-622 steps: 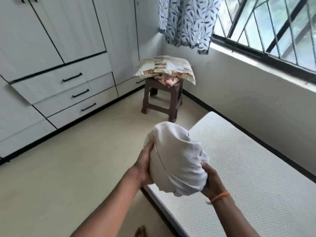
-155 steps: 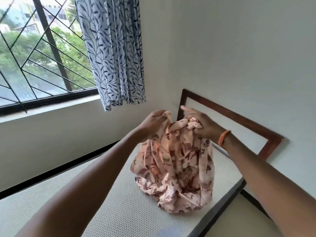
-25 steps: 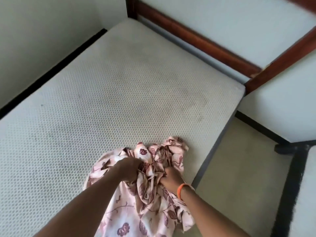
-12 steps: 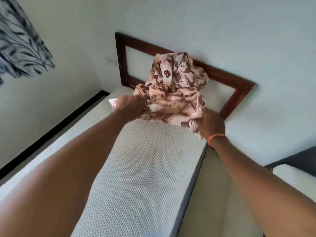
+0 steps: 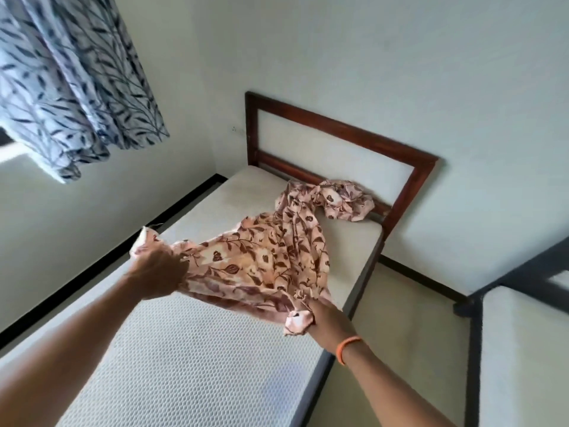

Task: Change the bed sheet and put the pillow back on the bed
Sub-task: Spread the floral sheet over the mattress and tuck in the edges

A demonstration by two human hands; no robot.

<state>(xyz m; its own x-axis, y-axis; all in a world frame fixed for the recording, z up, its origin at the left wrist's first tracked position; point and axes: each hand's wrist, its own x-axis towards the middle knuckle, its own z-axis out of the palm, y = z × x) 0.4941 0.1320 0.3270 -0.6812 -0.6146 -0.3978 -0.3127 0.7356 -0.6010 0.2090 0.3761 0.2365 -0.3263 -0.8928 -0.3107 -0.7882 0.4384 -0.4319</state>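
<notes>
Gripping the near edge of the floral bed sheet (image 5: 271, 257) with both hands, you are holding it stretched out above the bare mattress (image 5: 191, 349). Your left hand (image 5: 158, 272) is curling its fingers round a bunched corner at about 9 o'clock of the sheet, the knuckles facing up, while your right hand (image 5: 326, 315) is pinching the opposite corner at about 5 o'clock, a small tuft of cloth sticking out beside the thumb. An orange band (image 5: 348, 349) is sitting on that right wrist. The sheet is running away from you towards 1 o'clock, its far end lying crumpled in a heap on the mattress just against the wooden headboard (image 5: 338, 134). The middle of the cloth is hanging in loose folds between your hands and that heap. A leaf-patterned curtain (image 5: 74, 81) is hanging at 10 o'clock, well apart from the bed.
</notes>
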